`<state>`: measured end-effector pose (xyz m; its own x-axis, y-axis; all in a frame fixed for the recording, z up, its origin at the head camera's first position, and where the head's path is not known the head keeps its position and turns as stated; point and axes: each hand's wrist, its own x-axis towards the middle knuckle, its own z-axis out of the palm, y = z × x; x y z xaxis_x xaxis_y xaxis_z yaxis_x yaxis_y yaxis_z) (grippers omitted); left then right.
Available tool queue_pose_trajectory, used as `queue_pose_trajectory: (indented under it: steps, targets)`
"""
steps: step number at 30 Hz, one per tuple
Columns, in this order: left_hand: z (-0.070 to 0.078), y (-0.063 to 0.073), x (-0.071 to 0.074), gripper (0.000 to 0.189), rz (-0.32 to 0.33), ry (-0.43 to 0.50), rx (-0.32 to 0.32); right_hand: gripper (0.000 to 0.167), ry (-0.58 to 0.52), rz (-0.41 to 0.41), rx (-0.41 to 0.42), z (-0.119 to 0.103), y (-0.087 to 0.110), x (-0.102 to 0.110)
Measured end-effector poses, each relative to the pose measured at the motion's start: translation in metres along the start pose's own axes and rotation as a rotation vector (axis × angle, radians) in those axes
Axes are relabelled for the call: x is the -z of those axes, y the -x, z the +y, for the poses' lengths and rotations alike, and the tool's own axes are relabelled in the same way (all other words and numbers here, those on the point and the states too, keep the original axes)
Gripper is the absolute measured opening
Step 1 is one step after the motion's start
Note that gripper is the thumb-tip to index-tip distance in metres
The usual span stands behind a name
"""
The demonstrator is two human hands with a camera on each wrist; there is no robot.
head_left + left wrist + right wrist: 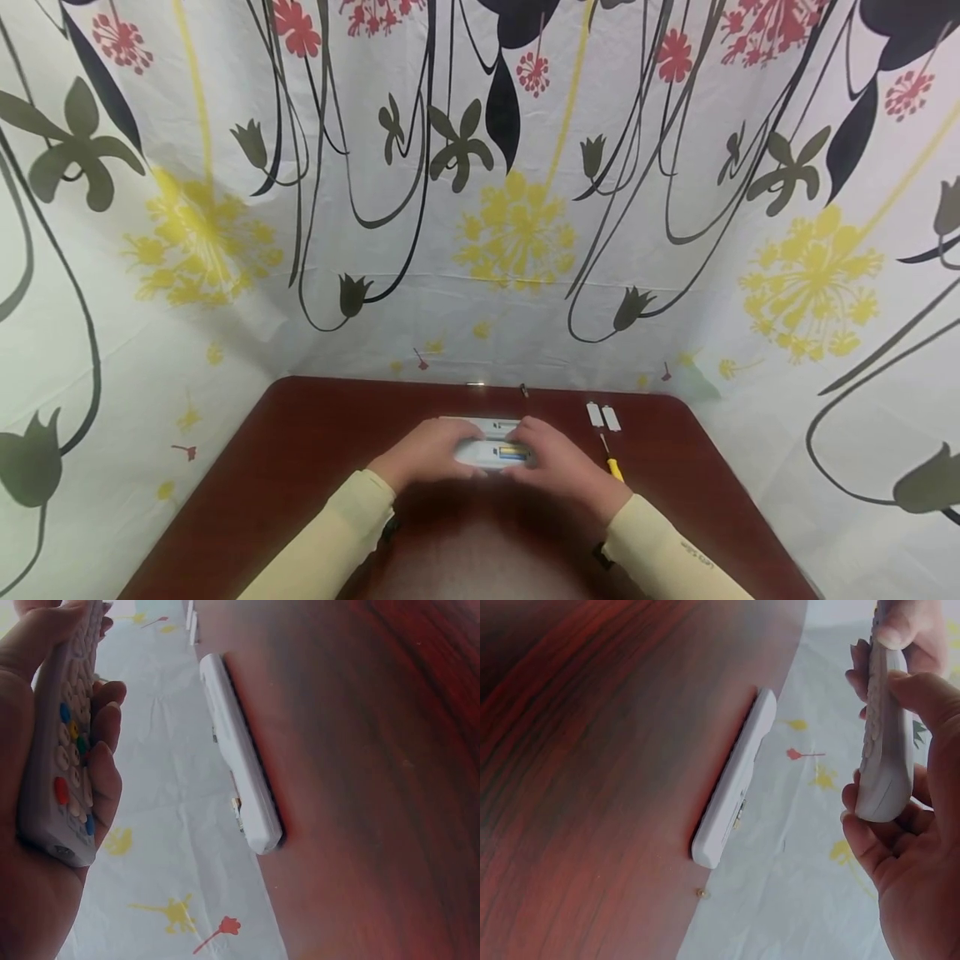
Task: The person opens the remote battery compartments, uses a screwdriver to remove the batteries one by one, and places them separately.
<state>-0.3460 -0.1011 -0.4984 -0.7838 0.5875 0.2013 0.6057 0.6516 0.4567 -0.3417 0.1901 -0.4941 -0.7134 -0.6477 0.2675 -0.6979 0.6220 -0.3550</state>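
Observation:
Both hands hold a pale remote control [474, 454] above the table, one at each end. In the head view its back faces up, and a blue and yellow patch shows in the battery bay. Coloured buttons line its lower face in the left wrist view. The left hand [431, 450] grips the left end, thumb along the near edge. At the right end the right hand [566, 468] holds on with curled fingers, seen under the remote in the right wrist view. A second white remote control [238, 754] lies button side down on the table, just beyond the held one.
Two small white covers [603, 417] lie at the back right of the dark red table [315, 467]. A screwdriver [614, 468] with a yellow handle lies near them. Two small cylinders [475, 384] are by the back edge. A flower-print curtain [420, 250] surrounds the table.

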Motion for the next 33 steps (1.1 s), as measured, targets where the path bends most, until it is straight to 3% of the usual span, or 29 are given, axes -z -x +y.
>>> queue_pose_trajectory:
  steps: [10, 18, 33]
  targets:
    - [0.002, -0.003, -0.004, 0.057, -0.018, -0.002, 0.013, 0.044, 0.099, -0.008, -0.008, -0.007, 0.003, -0.002]
    - [0.002, -0.005, -0.012, 0.047, -0.024, -0.045, -0.037, 0.046, 0.219, -0.028, 0.028, -0.009, 0.004, -0.011]
    - [-0.002, -0.003, -0.017, 0.05, -0.028, -0.047, -0.019, 0.045, 0.174, -0.035, 0.003, -0.004, 0.001, -0.014]
